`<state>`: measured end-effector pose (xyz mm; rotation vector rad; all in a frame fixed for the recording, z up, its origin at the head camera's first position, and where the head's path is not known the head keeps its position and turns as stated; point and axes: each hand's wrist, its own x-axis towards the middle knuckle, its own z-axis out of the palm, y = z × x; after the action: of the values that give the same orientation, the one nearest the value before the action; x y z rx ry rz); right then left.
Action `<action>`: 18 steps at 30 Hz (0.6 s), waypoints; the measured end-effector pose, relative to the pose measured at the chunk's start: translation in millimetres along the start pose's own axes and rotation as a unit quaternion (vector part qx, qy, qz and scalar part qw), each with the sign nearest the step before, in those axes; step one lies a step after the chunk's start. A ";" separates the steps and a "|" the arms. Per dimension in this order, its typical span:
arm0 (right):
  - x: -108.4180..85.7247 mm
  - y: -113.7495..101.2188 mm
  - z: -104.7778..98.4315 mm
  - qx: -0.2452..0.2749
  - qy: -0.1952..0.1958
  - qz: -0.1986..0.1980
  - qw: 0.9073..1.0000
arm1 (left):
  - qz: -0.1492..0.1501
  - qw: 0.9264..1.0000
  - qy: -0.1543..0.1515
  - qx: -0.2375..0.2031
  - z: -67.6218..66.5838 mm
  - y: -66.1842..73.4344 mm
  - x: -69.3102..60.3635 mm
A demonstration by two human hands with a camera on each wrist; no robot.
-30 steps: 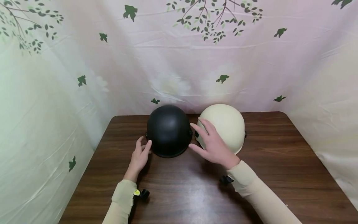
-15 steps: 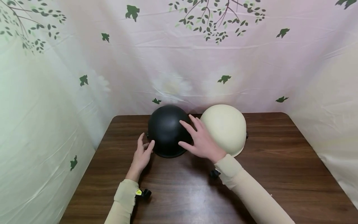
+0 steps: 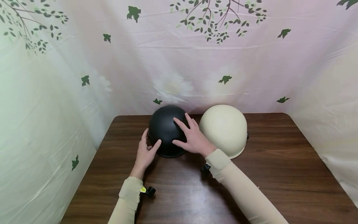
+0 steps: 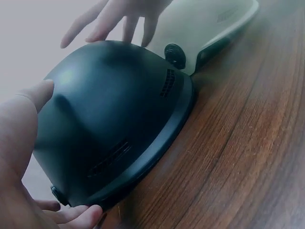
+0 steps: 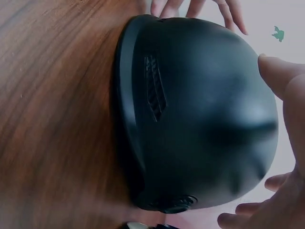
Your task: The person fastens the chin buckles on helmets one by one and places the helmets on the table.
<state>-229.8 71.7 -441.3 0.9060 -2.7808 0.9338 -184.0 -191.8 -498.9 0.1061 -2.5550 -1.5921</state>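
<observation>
A black helmet (image 3: 163, 129) sits dome up on the table, with slotted vents low on its shell. My left hand (image 3: 144, 155) is at its left side. In the left wrist view the thumb (image 4: 40, 95) lies along the dome, and the other fingers (image 4: 78, 217) are at the lower rim near a round side knob. My right hand (image 3: 195, 140) reaches over the right side with fingers spread; whether they touch the shell I cannot tell. Just right of it stands a cream helmet (image 3: 226, 129), also dome up, its left edge partly hidden by that hand.
The brown wooden table (image 3: 268, 174) runs to the hanging cloth (image 3: 181, 77) behind both helmets. This cloth, printed with leaves and birds, also encloses the left and right sides. The two helmets stand close together near the table's back edge.
My right hand has moved left from in front of the cream helmet to over the black helmet. My left hand has shifted slightly right, closer round the black helmet. Both helmets stay put.
</observation>
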 end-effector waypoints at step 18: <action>-2.3 4.1 12.8 -0.033 0.019 0.003 0.999 | -0.024 1.000 0.011 -0.005 6.8 2.5 -1.3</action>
<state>-228.6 68.2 -454.4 0.8610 -2.7654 0.8455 -183.6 -184.5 -499.7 0.1838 -2.5465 -1.6103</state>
